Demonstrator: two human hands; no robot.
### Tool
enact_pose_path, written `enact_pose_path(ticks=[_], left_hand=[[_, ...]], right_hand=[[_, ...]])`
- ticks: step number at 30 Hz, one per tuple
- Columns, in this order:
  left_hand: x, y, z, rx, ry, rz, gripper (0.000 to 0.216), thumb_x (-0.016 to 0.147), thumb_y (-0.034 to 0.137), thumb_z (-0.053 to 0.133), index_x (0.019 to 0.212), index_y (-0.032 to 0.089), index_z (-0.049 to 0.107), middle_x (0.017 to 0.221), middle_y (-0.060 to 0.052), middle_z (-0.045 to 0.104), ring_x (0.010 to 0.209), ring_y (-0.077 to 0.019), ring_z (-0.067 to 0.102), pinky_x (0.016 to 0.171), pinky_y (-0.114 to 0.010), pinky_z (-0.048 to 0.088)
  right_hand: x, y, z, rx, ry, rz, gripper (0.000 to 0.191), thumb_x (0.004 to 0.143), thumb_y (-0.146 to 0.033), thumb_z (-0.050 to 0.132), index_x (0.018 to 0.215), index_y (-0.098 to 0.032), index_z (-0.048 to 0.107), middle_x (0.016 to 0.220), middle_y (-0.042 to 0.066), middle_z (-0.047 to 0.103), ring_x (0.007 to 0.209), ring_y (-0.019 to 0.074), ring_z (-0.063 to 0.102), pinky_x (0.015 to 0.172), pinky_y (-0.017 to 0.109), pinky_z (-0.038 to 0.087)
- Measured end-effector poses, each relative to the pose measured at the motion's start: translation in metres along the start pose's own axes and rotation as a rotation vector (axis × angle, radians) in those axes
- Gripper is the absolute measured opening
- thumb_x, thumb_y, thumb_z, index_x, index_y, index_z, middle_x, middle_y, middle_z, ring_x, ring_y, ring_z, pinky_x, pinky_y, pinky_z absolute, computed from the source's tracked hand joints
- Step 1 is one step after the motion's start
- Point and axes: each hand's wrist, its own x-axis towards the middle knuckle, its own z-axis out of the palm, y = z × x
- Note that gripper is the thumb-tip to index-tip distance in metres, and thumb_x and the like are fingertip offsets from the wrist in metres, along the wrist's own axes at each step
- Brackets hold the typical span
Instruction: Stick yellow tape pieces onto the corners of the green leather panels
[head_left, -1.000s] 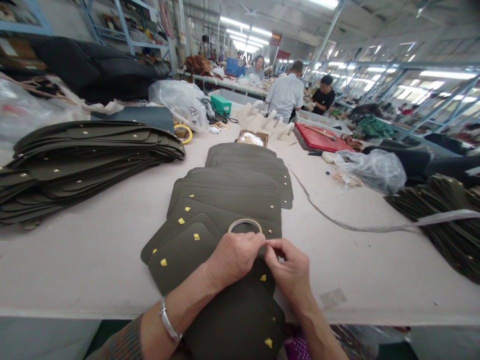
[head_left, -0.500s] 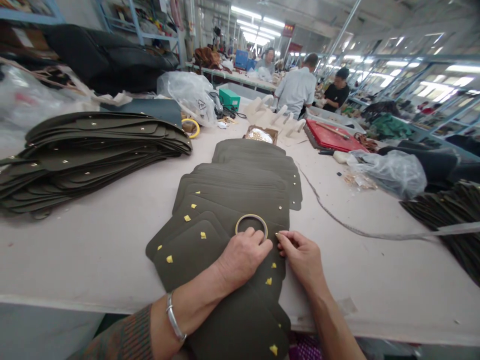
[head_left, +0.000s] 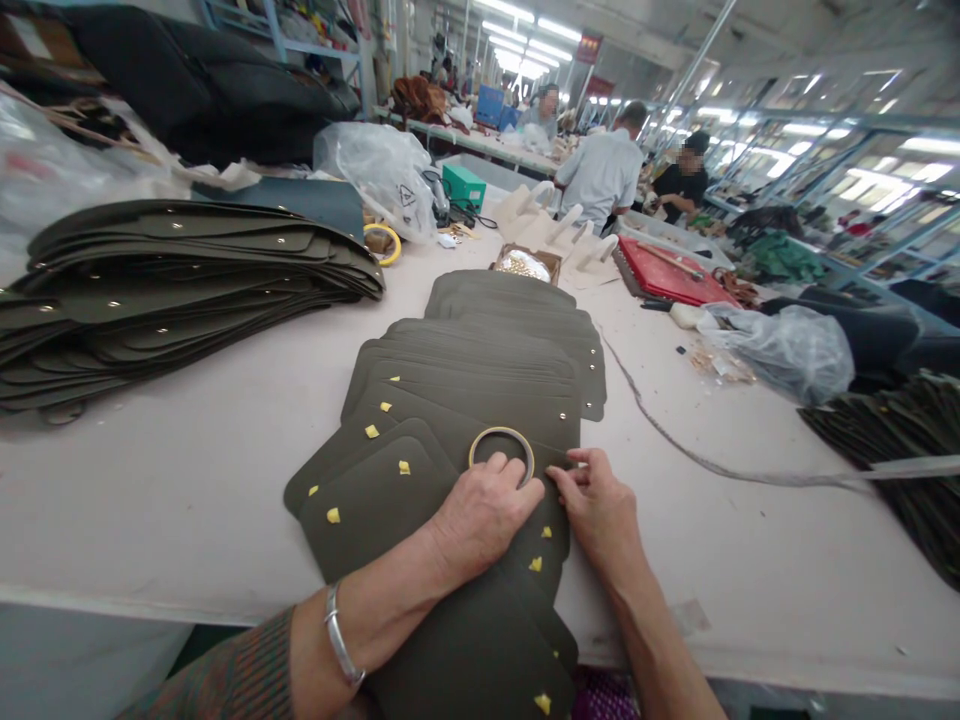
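My left hand (head_left: 484, 515) is closed on a roll of yellow tape (head_left: 501, 431), which rests on overlapping dark olive panels (head_left: 465, 365). Small pieces of yellow tape (head_left: 405, 467) dot several of these panels, and a few show metal studs (head_left: 562, 416). By the right edge of the stack is my right hand (head_left: 600, 505). Its thumb touches a panel near the edge while the index finger reaches past it, the two tips apart. I see nothing between them; the other fingers are curled and partly hidden.
A tall pile of studded olive panels (head_left: 195, 270) lies on the left, another stack (head_left: 892, 450) at the right. Behind my work are a box of small metal parts (head_left: 525, 265), a green box (head_left: 463, 187) and a red case (head_left: 671, 270). A cord (head_left: 675, 445) crosses the table. People work farther back.
My right thumb and index finger have parted from a pinch, the index finger moving up and to the right. My left hand still holds the tape roll. The view has shifted slightly.
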Motion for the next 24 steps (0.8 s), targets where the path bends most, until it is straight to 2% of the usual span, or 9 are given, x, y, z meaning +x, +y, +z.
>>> enact_pose_path(ticks=[4,7,10,14,17,20,24], left_hand=[[-0.001,0.001,-0.002,-0.019,-0.024,-0.008,0.011,0.092,0.014,0.043,0.088,0.019,0.052,0.084,-0.004,0.053,0.08,-0.0213,0.051,0.065,-0.033,0.048],[-0.001,0.001,-0.003,-0.014,-0.028,-0.016,0.012,0.091,0.014,0.042,0.089,0.019,0.052,0.084,-0.004,0.053,0.077,-0.0206,0.052,0.066,-0.033,0.047],[-0.002,0.0,-0.004,-0.002,-0.023,-0.019,0.01,0.09,0.014,0.044,0.088,0.019,0.053,0.082,-0.004,0.054,0.075,-0.0199,0.053,0.067,-0.033,0.046],[-0.001,-0.001,-0.007,0.001,-0.014,-0.038,0.009,0.089,0.014,0.045,0.09,0.019,0.052,0.081,-0.003,0.055,0.074,-0.0194,0.054,0.066,-0.031,0.046],[0.001,-0.002,-0.01,-0.026,0.01,-0.045,0.011,0.093,0.017,0.042,0.092,0.019,0.052,0.083,-0.003,0.056,0.076,-0.0191,0.054,0.065,-0.03,0.047],[0.001,-0.007,-0.013,-0.048,0.047,-0.054,0.014,0.095,0.018,0.039,0.092,0.019,0.053,0.084,-0.003,0.057,0.077,-0.0187,0.055,0.066,-0.03,0.048],[0.0,-0.015,-0.016,-0.068,0.105,-0.117,0.017,0.095,0.017,0.038,0.089,0.018,0.054,0.083,-0.003,0.059,0.076,-0.0174,0.057,0.069,-0.028,0.049]], right_hand=[[-0.007,0.006,-0.005,0.033,-0.04,-0.05,0.02,0.085,-0.035,0.054,0.08,-0.02,0.066,0.072,0.003,0.071,0.06,0.0171,0.065,0.061,0.029,0.05],[-0.009,0.006,-0.003,-0.038,0.014,-0.138,0.019,0.086,-0.031,0.053,0.082,-0.02,0.068,0.081,0.005,0.072,0.071,0.0188,0.066,0.069,0.031,0.05],[-0.007,0.004,0.001,-0.111,0.038,-0.197,0.019,0.087,-0.027,0.051,0.082,-0.02,0.068,0.082,0.006,0.071,0.074,0.0189,0.065,0.071,0.031,0.049],[-0.003,0.0,0.005,-0.158,0.015,-0.232,0.017,0.088,-0.023,0.051,0.083,-0.02,0.067,0.08,0.004,0.067,0.072,0.0168,0.063,0.07,0.028,0.046],[-0.001,-0.004,0.006,-0.19,-0.013,-0.255,0.018,0.09,-0.023,0.048,0.091,-0.02,0.066,0.082,0.004,0.065,0.073,0.0162,0.062,0.07,0.027,0.045],[-0.003,-0.008,0.004,-0.222,-0.076,-0.289,0.02,0.091,-0.023,0.046,0.092,-0.021,0.065,0.083,0.004,0.064,0.074,0.0163,0.062,0.071,0.027,0.045],[-0.007,-0.013,-0.011,-0.17,-0.255,-0.291,0.018,0.088,-0.021,0.05,0.078,-0.021,0.065,0.074,0.001,0.064,0.069,0.0151,0.06,0.067,0.026,0.044]])
